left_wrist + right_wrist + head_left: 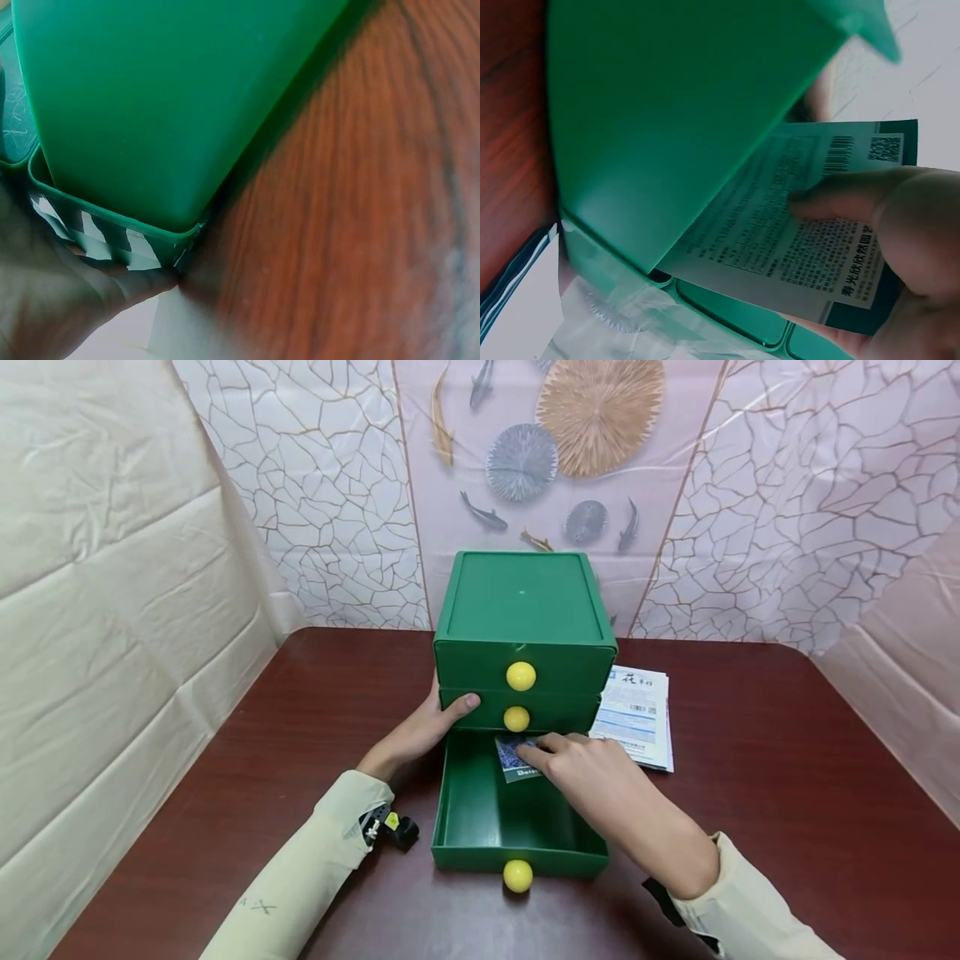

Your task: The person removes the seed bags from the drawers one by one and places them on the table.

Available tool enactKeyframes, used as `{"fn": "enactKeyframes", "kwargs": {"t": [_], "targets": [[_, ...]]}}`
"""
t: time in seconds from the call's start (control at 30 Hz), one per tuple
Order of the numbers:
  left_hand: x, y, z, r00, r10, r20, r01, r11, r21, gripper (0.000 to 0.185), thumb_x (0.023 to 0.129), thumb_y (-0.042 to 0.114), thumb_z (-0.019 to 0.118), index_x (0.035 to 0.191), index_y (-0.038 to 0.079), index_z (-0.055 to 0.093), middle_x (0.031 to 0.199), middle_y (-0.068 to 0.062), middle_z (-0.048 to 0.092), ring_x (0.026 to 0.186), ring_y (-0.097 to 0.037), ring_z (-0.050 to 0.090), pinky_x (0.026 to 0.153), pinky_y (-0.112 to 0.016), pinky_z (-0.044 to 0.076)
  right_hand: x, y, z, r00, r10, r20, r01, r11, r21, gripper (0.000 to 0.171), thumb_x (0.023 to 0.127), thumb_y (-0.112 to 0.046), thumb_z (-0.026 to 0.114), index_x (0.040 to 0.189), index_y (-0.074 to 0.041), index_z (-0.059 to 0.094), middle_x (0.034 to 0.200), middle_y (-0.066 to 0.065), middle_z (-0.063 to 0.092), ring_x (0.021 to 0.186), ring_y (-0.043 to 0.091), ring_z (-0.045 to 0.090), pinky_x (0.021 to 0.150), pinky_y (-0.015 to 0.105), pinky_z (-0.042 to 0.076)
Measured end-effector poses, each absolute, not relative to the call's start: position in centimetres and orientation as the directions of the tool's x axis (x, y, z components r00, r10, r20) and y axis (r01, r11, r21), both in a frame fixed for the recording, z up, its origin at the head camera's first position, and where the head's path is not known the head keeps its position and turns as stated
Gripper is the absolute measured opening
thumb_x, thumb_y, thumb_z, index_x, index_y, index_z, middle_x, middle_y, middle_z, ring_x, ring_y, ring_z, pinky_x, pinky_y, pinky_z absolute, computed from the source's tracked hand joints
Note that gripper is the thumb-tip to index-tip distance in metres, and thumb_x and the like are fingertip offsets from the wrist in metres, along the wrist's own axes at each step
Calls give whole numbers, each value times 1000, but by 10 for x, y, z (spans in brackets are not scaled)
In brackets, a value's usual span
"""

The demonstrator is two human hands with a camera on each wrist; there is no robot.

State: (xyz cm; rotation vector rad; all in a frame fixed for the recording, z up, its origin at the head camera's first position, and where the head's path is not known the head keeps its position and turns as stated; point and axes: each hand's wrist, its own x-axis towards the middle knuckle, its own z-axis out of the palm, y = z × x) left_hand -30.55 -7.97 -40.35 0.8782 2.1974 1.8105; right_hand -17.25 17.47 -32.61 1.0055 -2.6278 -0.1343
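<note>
From the head camera, a green drawer unit stands on the dark red tabletop with its bottom drawer pulled fully out; the left hand braces the unit's left side with the thumb on the middle drawer front, fingers fairly straight, holding nothing, while the right hand pinches a small printed packet at the drawer's back end, so opening looks done and placing nearly so, with release and closing left; the left wrist camera shows only green plastic beside the tabletop; the right wrist camera shows the packet pinched under the thumb, sliding beneath the unit
</note>
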Motion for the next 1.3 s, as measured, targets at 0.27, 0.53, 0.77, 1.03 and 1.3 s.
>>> {"fn": "enactKeyframes", "kwargs": {"t": [0.27, 0.53, 0.77, 1.03, 1.3], "targets": [[-304, -80, -404, -824, 520, 227, 333, 118, 936, 101, 102, 65, 58, 165, 40, -17, 173, 1, 7, 154, -23, 19, 125, -59, 19, -156, 185, -332, -620, -689, 375, -641, 721, 264, 51, 83, 1, 87, 129, -17, 76, 119, 7, 75, 106, 25, 73, 72, 39, 63], [-306, -78, -404, -822, 521, 229, 324, 97, 941, 102, 103, 61, 58, 166, 33, -17, 171, -7, 10, 153, -28, 23, 125, -58, 20, -141, 190, -332, -591, -687, 423, -641, 718, 271, 54, 81, 3, 88, 130, -16, 76, 120, 9, 76, 105, 26, 73, 78, 41, 63], [-305, -77, -403, -824, 516, 234, 321, 85, 943, 111, 96, 71, 61, 166, 32, -17, 169, -9, 14, 151, -29, 26, 124, -56, 23, -130, 197, -331, -590, -671, 449, -631, 730, 261, 59, 78, 4, 90, 131, -16, 75, 122, 9, 76, 107, 29, 73, 82, 44, 62], [-305, -77, -403, -820, 520, 238, 323, 77, 943, 107, 99, 67, 61, 166, 34, -15, 169, -7, 14, 150, -27, 26, 124, -56, 23, -121, 210, -332, -511, -661, 550, -661, 711, 240, 55, 81, 4, 78, 132, -17, 75, 120, 8, 75, 105, 28, 73, 76, 44, 62], [-306, -77, -404, -812, 526, 253, 335, 66, 940, 108, 96, 72, 61, 166, 36, -14, 168, -7, 16, 150, -27, 26, 124, -57, 23, -107, 219, -332, -488, -644, 589, -671, 708, 218, 38, 106, -11, 48, 132, -18, 75, 120, 8, 76, 104, 32, 73, 78, 50, 61]]}}
